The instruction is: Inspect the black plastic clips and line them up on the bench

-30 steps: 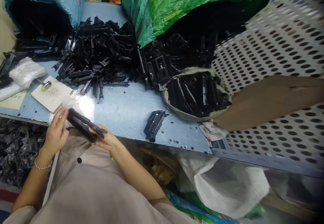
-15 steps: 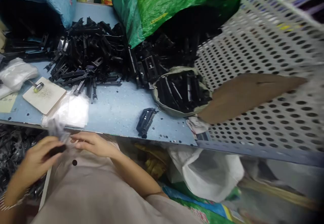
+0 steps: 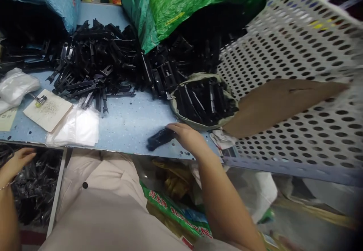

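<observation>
Head view shows the fingers [image 3: 173, 126] of the right hand [image 3: 188, 139] closed over one end of an elongated, glossy black plastic piece [image 3: 159, 139], which lies slantwise at the front of a pale-blue, speckled table [image 3: 121, 120]. Blur hides whether it is lifted, and the thumb's contact cannot be made out. A hold so near the end would probably let the far end swing, so a grip shifted toward the middle, pressed evenly across both long sides, should keep it level. Raising it fully before drawing it along seems wise, because small black specks dot the surface nearby. Just beyond the hand sits a round, drab-green cloth sack [image 3: 194, 124] packed with black parts; the knuckles are best kept off its rim. Further left lies a flat stack of clear plastic bags [image 3: 78, 128], well apart from the piece. The left hand [image 3: 17, 162] hangs over dark, film-wrapped parts [image 3: 36, 190] below the table's edge, its fingers loosely extended with nothing visible in them; keeping them relaxed leaves that hand ready to support the other end.
</observation>
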A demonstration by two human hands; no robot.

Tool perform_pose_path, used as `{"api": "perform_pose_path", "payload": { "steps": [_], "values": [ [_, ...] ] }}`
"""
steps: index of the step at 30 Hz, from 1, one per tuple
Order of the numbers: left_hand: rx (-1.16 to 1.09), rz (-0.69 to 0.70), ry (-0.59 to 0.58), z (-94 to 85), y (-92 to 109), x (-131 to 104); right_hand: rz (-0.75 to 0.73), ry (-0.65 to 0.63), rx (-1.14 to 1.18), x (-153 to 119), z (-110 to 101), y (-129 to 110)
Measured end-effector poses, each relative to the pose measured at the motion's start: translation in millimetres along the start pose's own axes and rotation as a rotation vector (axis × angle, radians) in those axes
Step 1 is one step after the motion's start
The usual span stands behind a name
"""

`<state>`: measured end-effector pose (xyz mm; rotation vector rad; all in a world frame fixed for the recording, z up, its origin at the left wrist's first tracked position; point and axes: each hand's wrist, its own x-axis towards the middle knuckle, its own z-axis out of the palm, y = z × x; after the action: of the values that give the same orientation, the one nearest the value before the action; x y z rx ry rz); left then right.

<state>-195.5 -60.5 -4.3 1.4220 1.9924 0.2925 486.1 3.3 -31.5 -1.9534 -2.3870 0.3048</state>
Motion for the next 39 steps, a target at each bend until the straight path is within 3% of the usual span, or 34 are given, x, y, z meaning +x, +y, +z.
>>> {"api": "perform_pose_path", "payload": {
  "steps": [2,3,5,6,9,11,16,20,23,26,30,32,34,36,39],
  "values": [
    [-0.246,0.098,-0.206,31.4,64,-6,0.067,0.016,0.155,0,2,-19],
    [-0.318,0.185,-0.23,50.8,97,-7,0.093,0.017,0.273,2,5,-35],
    [-0.286,0.425,-0.113,92.0,156,-2,0.122,-0.003,0.587,9,12,-75],
    [-0.212,0.501,0.014,111.1,179,4,0.129,-0.031,0.776,14,17,-97],
    [0.016,0.537,0.233,147.1,212,28,0.154,-0.133,1.262,24,29,-153],
    [-0.001,0.536,0.205,149.2,209,42,0.181,-0.191,1.476,28,31,-177],
    [-0.424,0.416,0.032,126.5,184,50,0.261,-0.386,1.797,40,24,-215],
    [-0.548,0.402,-0.001,123.7,184,44,0.23,-0.496,1.919,67,26,-250],
    [-0.586,0.402,0.047,120.7,181,41,0.2,-0.511,1.94,82,36,-265],
    [-0.651,0.364,0.133,112.9,173,38,0.245,-0.411,1.894,83,43,-261],
    [-0.659,0.388,0.165,108.7,170,34,0.223,-0.072,1.695,69,37,-250],
    [-0.604,0.442,0.211,110.5,174,31,0.186,-0.068,1.692,59,27,-249],
    [-0.438,0.532,0.287,112.2,178,28,0.179,-0.225,1.776,51,18,-250],
    [-0.176,0.624,0.342,112.2,179,29,0.174,-0.492,1.876,44,15,-251],
    [0.099,0.669,0.304,109.3,175,36,0.168,-0.861,1.957,38,24,-251]
  ]
}}
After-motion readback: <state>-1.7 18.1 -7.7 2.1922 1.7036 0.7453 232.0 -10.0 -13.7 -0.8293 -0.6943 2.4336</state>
